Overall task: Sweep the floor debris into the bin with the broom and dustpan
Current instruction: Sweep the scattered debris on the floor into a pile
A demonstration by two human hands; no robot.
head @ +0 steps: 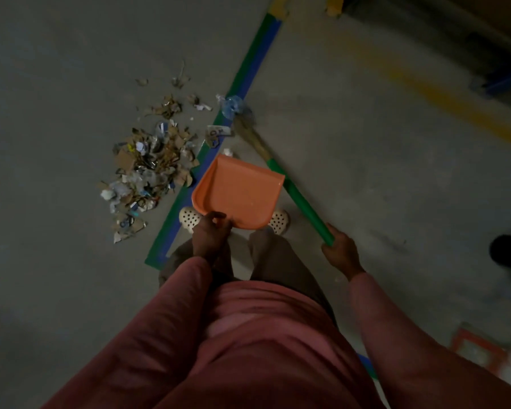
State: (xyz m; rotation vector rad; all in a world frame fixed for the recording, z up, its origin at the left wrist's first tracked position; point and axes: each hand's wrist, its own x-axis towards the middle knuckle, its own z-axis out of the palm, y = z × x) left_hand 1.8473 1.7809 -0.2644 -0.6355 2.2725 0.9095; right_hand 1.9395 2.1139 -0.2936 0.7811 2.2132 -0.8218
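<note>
My left hand [211, 231] grips the handle of an empty orange dustpan [238, 193], held above my feet with its mouth pointing away from me. My right hand [341, 250] holds the green handle of a broom [301, 202]. The straw head of the broom [250, 134] rests on the floor beside a crumpled clear plastic piece [233, 104]. A pile of debris [151, 169], made of cardboard scraps, paper and plastic bits, lies on the grey floor to the left of the dustpan. No bin is in view.
A green and blue tape line [248, 75] runs diagonally across the floor between the debris pile and the broom. A faded yellow line [455, 104] crosses the upper right. A dark shoe [509, 252] shows at the right edge. An orange-framed object [478, 349] lies lower right.
</note>
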